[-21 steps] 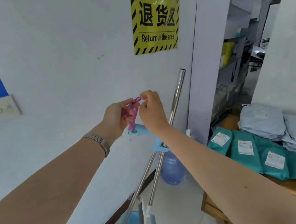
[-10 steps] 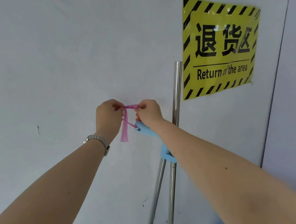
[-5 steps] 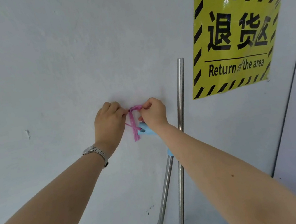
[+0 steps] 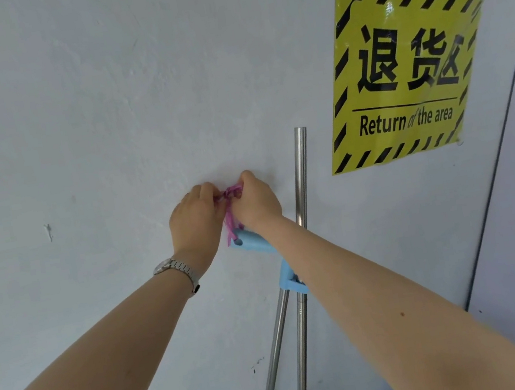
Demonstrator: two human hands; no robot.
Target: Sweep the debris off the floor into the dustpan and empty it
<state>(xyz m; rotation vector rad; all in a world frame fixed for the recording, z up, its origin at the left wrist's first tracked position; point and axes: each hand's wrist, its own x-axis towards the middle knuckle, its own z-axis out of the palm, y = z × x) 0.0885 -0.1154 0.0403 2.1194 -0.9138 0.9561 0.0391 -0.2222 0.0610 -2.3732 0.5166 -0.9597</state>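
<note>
both hands are raised to the pale wall [image 4: 69, 123], close together, knuckles toward the camera. the left hand [image 4: 194, 220] and the right hand [image 4: 258, 199] each have their fingers curled in and pinched on a pink string [image 4: 230, 206], which bunches into a small knot-like tangle between them and trails down a short way. the string runs to the hole in the blue handle end [image 4: 248, 243] just below the hands, partly covered by the right wrist. this blue end tops one of two thin metal poles: the left pole [image 4: 274, 343] leans up toward it, and a blue clip [image 4: 291, 278] joins it to the straight pole [image 4: 301, 181], which rises past the right hand and ends bare beside the sign. whether the string is caught on anything in the wall cannot be told, as the hands cover that spot. the left wrist wears a silver watch [image 4: 178, 269]. a yellow and black sign [image 4: 401, 70] reading "return of the area" is stuck to the wall on the upper right. the broom head and dustpan lie out of view below
</note>
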